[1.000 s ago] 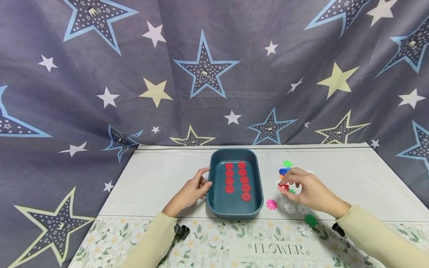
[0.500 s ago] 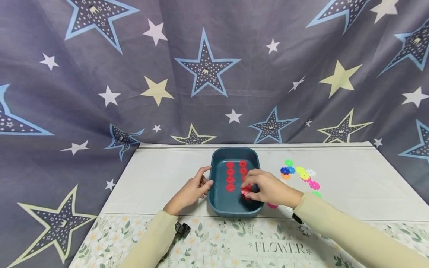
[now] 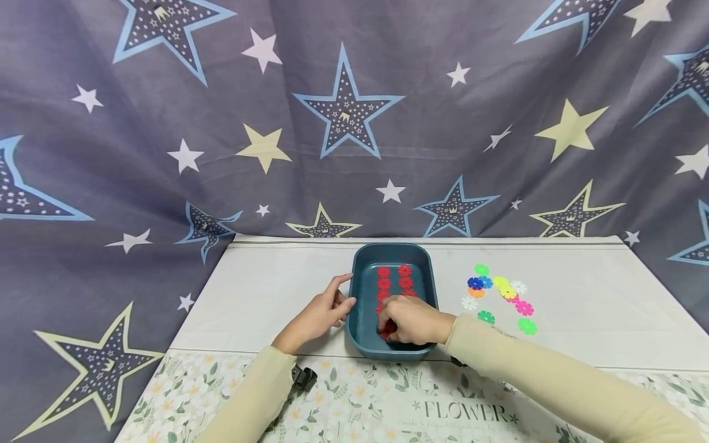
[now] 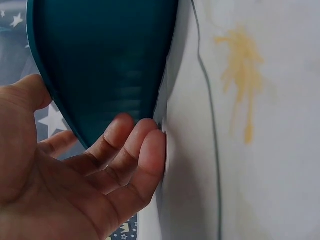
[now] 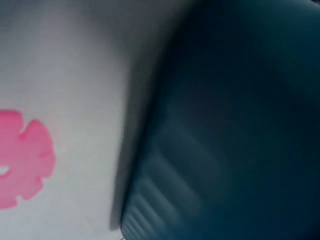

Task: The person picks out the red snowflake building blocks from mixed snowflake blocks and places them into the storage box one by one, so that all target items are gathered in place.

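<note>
A dark teal rectangular tray (image 3: pixel 365 335) stands on the white tabletop. Inside lie two rows of red snowflake discs (image 3: pixel 383 271), flat and notched like flowers. My right hand (image 3: pixel 415 320) reaches over the tray's right wall, its fingertips down near the front end of the left row. They pinch a red snowflake disc (image 3: pixel 386 333), partly covered by the fingers. On the tray's left side rests my left hand (image 3: pixel 321 314). In the left wrist view its thumb touches the rim, and its loosely bent fingers (image 4: pixel 152 155) lie along the outer wall.
Right of the tray are scattered snowflake discs in green (image 3: pixel 527 326), blue (image 3: pixel 475 283), yellow (image 3: pixel 500 282), white (image 3: pixel 469 303) and pink (image 3: pixel 523 307). Another pink disc (image 5: pixel 25 160) lies close beside the tray. A star-patterned curtain (image 3: pixel 343 184) hangs behind the table.
My right hand has carried a red disc from the scattered pieces leftward into the tray, passing over the right row to the left row's near end. My left hand stays at the tray's side.
</note>
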### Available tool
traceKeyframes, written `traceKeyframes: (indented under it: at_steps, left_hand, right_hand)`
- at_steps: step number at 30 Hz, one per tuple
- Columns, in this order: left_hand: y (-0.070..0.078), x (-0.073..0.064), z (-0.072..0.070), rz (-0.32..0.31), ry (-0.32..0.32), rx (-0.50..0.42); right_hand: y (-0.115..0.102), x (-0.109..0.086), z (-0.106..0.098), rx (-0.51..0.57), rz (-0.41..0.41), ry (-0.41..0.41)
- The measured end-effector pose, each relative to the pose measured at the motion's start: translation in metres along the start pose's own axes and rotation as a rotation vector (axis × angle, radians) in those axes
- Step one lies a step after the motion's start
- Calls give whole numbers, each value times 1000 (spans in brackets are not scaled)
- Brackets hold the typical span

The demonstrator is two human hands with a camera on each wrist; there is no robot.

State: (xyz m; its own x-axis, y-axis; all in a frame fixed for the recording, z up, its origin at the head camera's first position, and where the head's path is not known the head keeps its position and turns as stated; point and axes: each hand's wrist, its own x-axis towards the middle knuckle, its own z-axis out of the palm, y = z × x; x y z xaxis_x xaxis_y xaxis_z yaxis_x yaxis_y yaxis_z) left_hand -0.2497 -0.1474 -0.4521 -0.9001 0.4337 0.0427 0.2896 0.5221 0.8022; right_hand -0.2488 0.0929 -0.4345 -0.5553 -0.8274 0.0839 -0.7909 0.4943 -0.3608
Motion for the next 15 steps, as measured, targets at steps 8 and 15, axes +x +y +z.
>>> traceKeyframes:
  at_steps: [8, 15]
  left_hand:
    - [0, 1, 0, -3, 3, -1]
    - [0, 1, 1, -7, 10, 10]
  right_hand:
    - [-3, -5, -11, 124, -32, -76]
    - [-1, -7, -13, 97, -36, -88]
